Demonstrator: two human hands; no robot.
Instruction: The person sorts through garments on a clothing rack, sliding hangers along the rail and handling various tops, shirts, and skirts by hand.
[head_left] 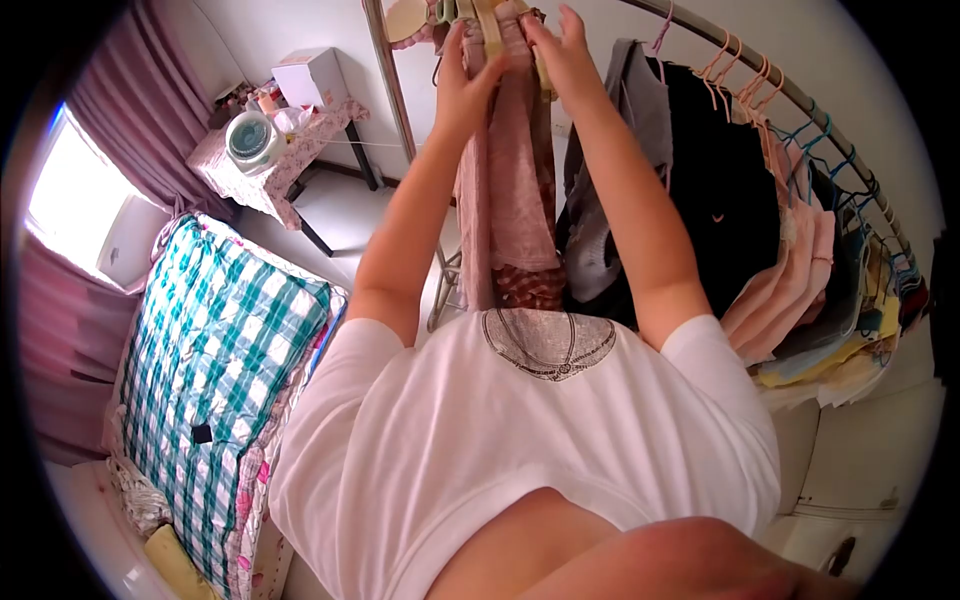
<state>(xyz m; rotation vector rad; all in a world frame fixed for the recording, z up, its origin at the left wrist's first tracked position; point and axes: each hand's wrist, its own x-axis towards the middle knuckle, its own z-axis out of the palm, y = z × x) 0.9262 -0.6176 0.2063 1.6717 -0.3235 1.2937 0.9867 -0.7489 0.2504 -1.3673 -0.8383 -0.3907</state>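
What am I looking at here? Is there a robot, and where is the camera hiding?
There's no robot, just a person in a white shirt using bare hands. The one picture comes from a camera worn on their head, looking forward and down, so you see their own arms reaching away. The left hand and right hand are up at the top of some pink cloth hanging there. I can't tell how tightly they hold it. To the right, more clothes hang from a metal rail. To the left is a green checked quilt with a small dark square on it. Behind, a table holds a white box.
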